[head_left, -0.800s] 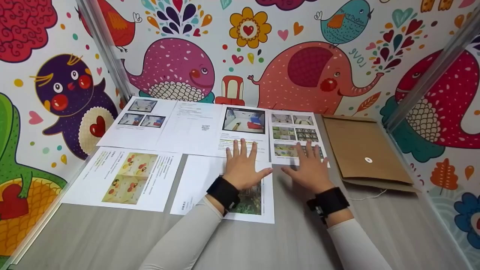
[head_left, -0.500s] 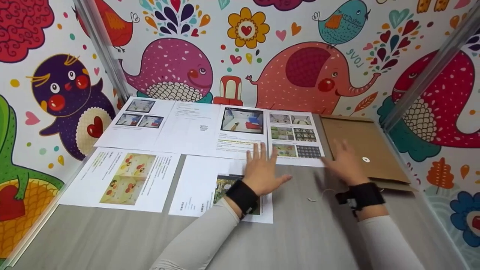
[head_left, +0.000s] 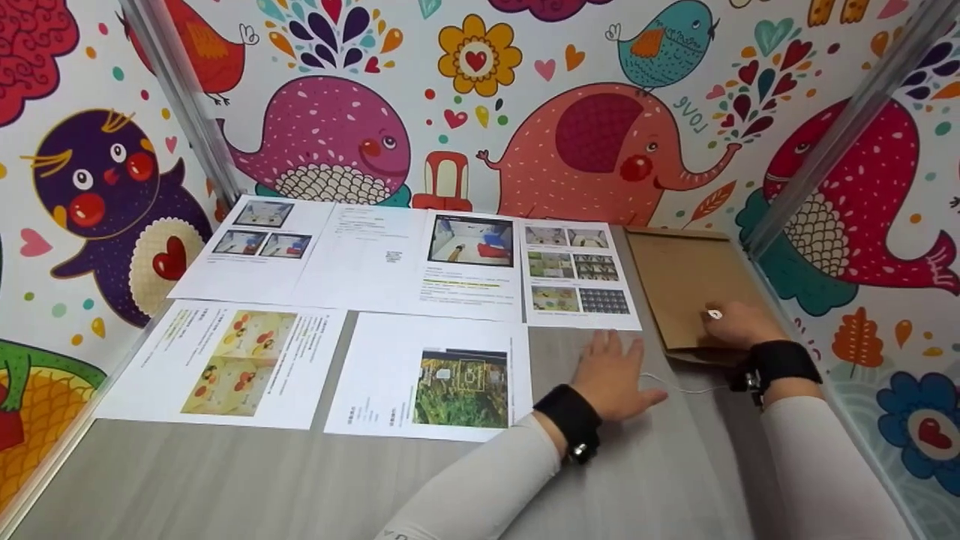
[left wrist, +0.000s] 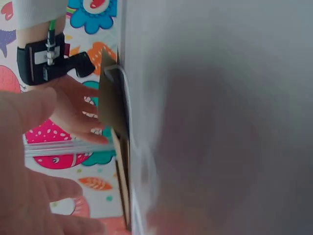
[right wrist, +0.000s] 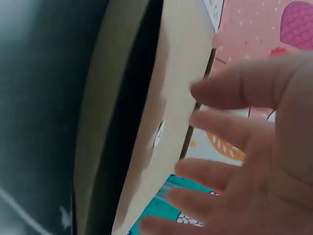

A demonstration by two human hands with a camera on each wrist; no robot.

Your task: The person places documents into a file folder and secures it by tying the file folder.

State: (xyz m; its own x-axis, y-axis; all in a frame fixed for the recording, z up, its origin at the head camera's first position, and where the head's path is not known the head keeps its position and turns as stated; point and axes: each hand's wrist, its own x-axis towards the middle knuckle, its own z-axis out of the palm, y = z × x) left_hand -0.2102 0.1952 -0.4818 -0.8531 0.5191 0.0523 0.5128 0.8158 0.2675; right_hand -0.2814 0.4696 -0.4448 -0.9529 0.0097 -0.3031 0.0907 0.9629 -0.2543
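Observation:
A brown paper document envelope lies on the right of the table, with a white button and a gaping near edge. My right hand is over its lower right part; in the right wrist view the fingers are spread above the paper and hold nothing. A thin white string trails from the envelope's near edge. My left hand hovers by the string's left end, fingers loosely extended and gripping nothing. Whether it touches the table or string, I cannot tell.
Several printed sheets lie in two rows to the left, among them one with a forest picture and one with yellow pictures. The grey table is bordered by cartoon-patterned walls with metal corner posts.
Both hands have left the printed sheets and moved right. The right hand has come over the envelope, and the left has come down near the string. The head view has shifted slightly right.

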